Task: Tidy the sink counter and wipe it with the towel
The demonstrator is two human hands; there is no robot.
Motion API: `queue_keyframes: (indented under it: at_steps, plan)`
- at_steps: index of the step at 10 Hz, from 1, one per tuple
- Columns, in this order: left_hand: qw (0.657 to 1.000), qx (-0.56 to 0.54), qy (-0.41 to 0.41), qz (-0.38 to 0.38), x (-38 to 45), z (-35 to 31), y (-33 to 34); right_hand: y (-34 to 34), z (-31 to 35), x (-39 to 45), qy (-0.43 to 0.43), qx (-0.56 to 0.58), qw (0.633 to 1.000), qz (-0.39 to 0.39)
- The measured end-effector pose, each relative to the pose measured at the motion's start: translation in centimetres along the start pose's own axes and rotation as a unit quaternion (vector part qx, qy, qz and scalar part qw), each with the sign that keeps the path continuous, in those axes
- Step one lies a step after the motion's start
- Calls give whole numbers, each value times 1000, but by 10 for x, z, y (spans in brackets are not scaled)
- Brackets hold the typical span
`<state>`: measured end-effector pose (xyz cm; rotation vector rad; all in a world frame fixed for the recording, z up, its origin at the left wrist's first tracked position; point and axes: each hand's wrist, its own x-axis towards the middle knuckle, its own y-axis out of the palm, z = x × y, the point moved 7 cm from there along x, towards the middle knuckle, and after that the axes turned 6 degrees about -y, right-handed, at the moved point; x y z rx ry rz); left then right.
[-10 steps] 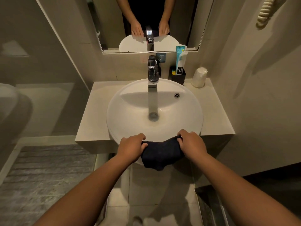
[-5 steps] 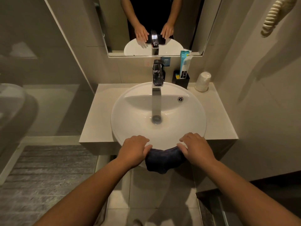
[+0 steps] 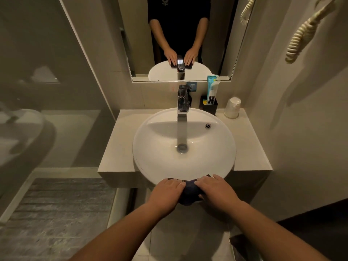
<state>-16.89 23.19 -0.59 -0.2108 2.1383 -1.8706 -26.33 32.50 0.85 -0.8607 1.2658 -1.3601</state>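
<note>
A dark navy towel (image 3: 189, 193) is draped over the near rim of the round white sink (image 3: 160, 166), hanging down its front. My left hand (image 3: 165, 193) lies flat on the towel's left part. My right hand (image 3: 216, 191) presses on its right part. The fingertips of both hands nearly meet over the cloth, and most of the towel is hidden under them. The beige counter (image 3: 114, 147) surrounds the basin on both sides.
A chrome tap (image 3: 182, 102) stands behind the basin. At the back right sit a black holder (image 3: 210, 107) with a toothpaste tube (image 3: 212, 89) and an upturned white cup (image 3: 233, 109). A mirror (image 3: 180, 34) hangs above. A coiled cord (image 3: 301, 36) hangs on the right wall.
Both hands have slid toward each other over the towel, bunching it at the sink's front edge. The view has tilted up and pulled back slightly.
</note>
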Motion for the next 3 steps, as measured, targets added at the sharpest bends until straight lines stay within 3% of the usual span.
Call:
queue_keyframes:
  at_steps: [2,3]
  plan:
    - [998,-35,-49,30,-8,1,-34,-36,3,-7,41,-21,998,30]
    - [994,-15,-91,57,4,12,-66,-75,3,-2,69,-19,993,90]
